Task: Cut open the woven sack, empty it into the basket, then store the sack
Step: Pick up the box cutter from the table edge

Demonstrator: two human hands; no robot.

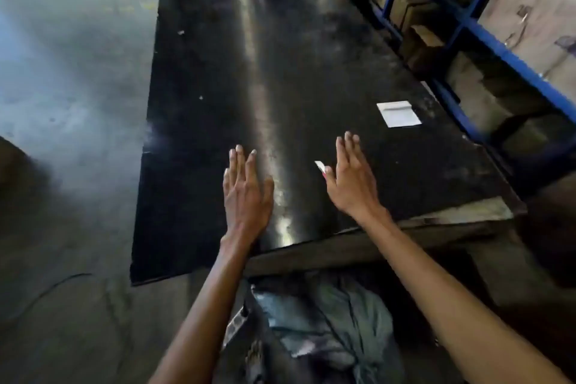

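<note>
Your left hand (246, 193) and right hand (352, 178) are flat, fingers straight, empty, over the glossy black worktop (218, 72); crumpled grey-green fabric (327, 318) lies below its near edge, can't tell if it's the sack.

Single head-worn wide-angle view, looking forward and steeply down from above the near end of the dark surface (249, 72). The frame is rolled, so the surface runs away diagonally from lower centre to the top edge, its lines bowed by the lens. Both forearms come in from the bottom edge. Left hand (246, 193) and right hand (350, 184) sit mid-frame, close to the camera. Floor (62, 103) fills the left side, blue shelving (467, 22) the upper right. The far end is blurred.
</note>
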